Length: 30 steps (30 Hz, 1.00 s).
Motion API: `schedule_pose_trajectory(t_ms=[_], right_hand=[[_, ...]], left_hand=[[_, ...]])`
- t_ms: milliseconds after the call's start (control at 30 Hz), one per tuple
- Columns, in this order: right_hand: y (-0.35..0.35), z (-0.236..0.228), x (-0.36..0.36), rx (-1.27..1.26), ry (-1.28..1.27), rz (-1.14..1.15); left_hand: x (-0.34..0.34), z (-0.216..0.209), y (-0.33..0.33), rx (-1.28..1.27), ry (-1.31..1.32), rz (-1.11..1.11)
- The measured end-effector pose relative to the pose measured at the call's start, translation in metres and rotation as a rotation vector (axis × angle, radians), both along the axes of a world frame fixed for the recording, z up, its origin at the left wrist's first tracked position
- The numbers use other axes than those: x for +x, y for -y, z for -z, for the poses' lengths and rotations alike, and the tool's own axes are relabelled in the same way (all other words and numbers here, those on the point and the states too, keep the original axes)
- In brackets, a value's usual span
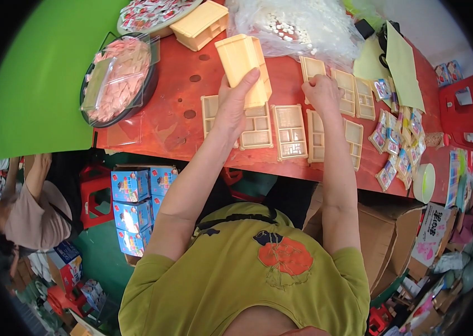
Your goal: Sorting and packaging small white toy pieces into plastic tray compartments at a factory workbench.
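Note:
My left hand [235,103] is wrapped round a stack of cream plastic compartment trays [243,61], held tilted above the red table. My right hand [323,92] is closed with its fingers bunched over a cream tray [313,66] at the back of the laid-out group; whatever is in the fingers is hidden. Several more divided trays lie flat near the table's front edge, among them one tray [289,131] between my forearms. Another tray [257,130] is partly covered by my left hand and wrist.
Left on the table is a black basin [149,84] of pink pieces. At the back are a tray stack [200,25] and a clear bag [298,28] of white bits. Small packets [393,140] and a pale green cup [424,183] lie right. Blue boxes [133,215] stand below.

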State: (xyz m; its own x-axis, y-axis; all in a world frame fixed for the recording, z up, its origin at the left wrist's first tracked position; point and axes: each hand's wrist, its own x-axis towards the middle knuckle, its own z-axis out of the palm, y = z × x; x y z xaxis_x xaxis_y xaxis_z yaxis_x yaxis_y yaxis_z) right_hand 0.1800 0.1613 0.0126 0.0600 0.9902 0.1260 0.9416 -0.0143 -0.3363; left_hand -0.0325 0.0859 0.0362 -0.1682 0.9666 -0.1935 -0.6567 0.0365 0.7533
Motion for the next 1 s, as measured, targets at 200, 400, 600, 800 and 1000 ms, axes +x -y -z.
schedule_pose_trajectory(t_ms=[200,400,600,800,1000], right_hand=[[0.004,-0.004,-0.011,-0.062,0.177,-0.06],[0.064,-0.058,-0.071,-0.217,-1.024,-0.398],[0.079,-0.046,-0.102,-0.106,-0.893,-0.428],[0.072,-0.04,-0.109,-0.083,-1.092,-0.32],[0.016,-0.02,-0.078,0.063,-0.221,-0.103]], left_hand=[[-0.014,0.0,0.01,0.028,0.08,0.048],[-0.02,0.003,0.017,0.049,0.091,0.048],[-0.03,0.009,0.026,0.072,-0.013,-0.001],[-0.048,0.009,0.029,0.069,-0.022,-0.083],[-0.07,0.006,0.036,0.024,0.019,-0.143]])
